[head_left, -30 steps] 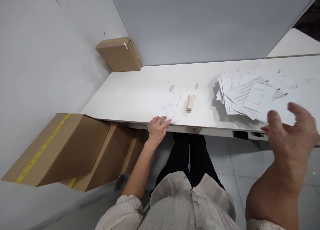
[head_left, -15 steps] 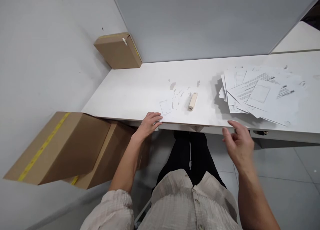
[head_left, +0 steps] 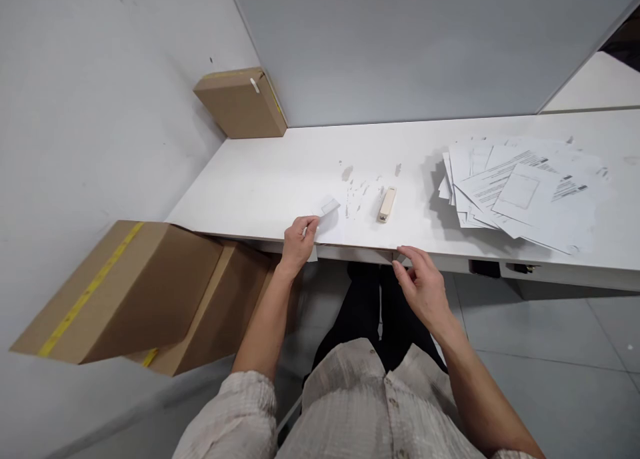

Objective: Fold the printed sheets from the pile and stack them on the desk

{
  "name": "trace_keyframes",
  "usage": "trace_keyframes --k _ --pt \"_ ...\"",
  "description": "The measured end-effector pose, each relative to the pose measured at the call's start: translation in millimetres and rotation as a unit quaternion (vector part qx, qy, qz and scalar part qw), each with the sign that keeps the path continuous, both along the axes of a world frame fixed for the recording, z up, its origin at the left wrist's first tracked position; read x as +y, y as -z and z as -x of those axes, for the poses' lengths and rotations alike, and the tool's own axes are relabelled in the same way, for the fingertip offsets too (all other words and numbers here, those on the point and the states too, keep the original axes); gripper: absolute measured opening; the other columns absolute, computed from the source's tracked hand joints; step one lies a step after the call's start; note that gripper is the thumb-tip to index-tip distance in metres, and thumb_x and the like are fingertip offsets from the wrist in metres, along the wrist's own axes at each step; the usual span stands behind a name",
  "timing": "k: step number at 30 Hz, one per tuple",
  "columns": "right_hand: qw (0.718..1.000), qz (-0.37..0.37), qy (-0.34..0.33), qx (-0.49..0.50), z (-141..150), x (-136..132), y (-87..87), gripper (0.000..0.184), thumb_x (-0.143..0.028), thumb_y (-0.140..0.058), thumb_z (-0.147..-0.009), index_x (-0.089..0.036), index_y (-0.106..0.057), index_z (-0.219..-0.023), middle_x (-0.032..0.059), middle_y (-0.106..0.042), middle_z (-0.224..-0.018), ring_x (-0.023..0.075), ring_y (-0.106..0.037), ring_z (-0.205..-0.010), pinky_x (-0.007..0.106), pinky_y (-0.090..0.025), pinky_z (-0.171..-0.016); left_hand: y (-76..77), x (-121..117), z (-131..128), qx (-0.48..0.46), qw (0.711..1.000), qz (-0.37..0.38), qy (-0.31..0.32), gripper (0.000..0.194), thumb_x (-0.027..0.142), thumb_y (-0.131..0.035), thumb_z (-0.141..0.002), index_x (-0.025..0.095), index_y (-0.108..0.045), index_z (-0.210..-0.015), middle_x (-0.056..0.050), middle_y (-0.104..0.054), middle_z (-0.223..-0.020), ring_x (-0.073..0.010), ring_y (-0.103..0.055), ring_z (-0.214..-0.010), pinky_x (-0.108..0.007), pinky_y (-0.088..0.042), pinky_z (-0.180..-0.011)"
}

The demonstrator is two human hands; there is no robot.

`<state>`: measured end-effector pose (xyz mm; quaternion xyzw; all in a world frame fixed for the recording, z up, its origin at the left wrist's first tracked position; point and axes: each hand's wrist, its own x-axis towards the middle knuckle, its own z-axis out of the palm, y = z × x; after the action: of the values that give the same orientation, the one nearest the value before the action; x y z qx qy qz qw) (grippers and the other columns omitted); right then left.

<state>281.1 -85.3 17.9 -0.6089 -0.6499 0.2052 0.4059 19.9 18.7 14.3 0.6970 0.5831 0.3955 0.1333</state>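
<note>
My left hand (head_left: pixel 298 240) pinches the near left corner of a white sheet of paper (head_left: pixel 350 227) lying at the front edge of the white desk (head_left: pixel 280 179). A small folded paper piece (head_left: pixel 330 206) curls up just above my fingers. My right hand (head_left: pixel 423 284) hovers at the desk's front edge to the right of the sheet, fingers loosely curled and apart, holding nothing. A beige stapler (head_left: pixel 387 204) lies on the desk just beyond the sheet.
A loose pile of printed papers (head_left: pixel 525 189) spreads over the right of the desk. A cardboard box (head_left: pixel 243 102) stands in the far left corner. Larger cardboard boxes (head_left: pixel 130 289) are stacked on the floor left of my knees. A grey partition rises behind the desk.
My right hand came down from beside the paper pile and moved left to the desk edge. My left hand closed on the sheet's corner, and the small paper piece lifted.
</note>
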Motion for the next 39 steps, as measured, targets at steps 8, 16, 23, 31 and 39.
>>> trace_keyframes --k 8,16,23,31,39 --pt "0.997 -0.071 -0.02 0.035 5 1 -31.1 0.056 -0.04 -0.059 -0.082 -0.025 -0.041 -0.133 0.0116 -0.047 -0.133 0.0265 -0.047 -0.118 0.044 -0.043 -0.095 -59.7 -47 -17 -0.173 0.975 0.091 0.103 0.027 0.042 -0.055 -0.082 0.017 -0.061 -0.075 0.0 -0.06 -0.069 -0.0126 -0.054 -0.066 -0.024 -0.045 -0.063" --pt "0.891 0.257 -0.16 0.337 24 -4 -12.9 0.032 -0.049 -0.062 -0.076 -0.018 -0.058 -0.07 -0.0003 -0.06 -0.063 0.0127 -0.053 -0.055 0.025 -0.044 -0.051 -46.7 -75 -36 -0.223 0.931 0.251 0.146 0.024 0.039 -0.061 -0.078 0.016 -0.063 -0.071 -0.002 -0.062 -0.066 -0.0122 -0.056 -0.063 -0.025 -0.048 -0.061" --pt "0.917 0.244 -0.048 0.312 28 -4 14.1 0.035 -0.049 -0.057 -0.077 -0.019 -0.05 -0.063 -0.0046 -0.044 -0.052 0.0089 -0.036 -0.047 0.022 -0.028 -0.043 -4.3 -67 -33 -0.116 0.977 0.166 0.07 0.027 0.04 -0.05 -0.086 0.017 -0.064 -0.088 -0.005 -0.068 -0.082 -0.0166 -0.063 -0.077 -0.032 -0.052 -0.074" --pt "0.923 0.219 -0.025 0.314 19 -3 18.5 0.03 -0.048 -0.055 -0.08 -0.02 -0.05 -0.069 -0.0047 -0.044 -0.055 0.0098 -0.037 -0.049 0.022 -0.03 -0.046 7.7 -26 7 0.27 0.955 -0.001 0.123 0.029 0.015 -0.042 -0.088 0.02 -0.06 -0.11 -0.01 -0.06 -0.119 -0.0222 -0.054 -0.113 -0.041 -0.042 -0.1" --pt "0.914 0.183 -0.012 0.361 12 -6 20.6 0.026 -0.043 -0.056 -0.082 -0.02 -0.051 -0.071 -0.0027 -0.052 -0.066 0.0107 -0.044 -0.057 0.023 -0.035 -0.052 -9.2 -23 5 -0.048 0.996 0.07 0.014 0.021 0.036 -0.053 -0.083 0.017 -0.062 -0.082 -0.002 -0.064 -0.076 -0.0139 -0.058 -0.072 -0.025 -0.046 -0.068"
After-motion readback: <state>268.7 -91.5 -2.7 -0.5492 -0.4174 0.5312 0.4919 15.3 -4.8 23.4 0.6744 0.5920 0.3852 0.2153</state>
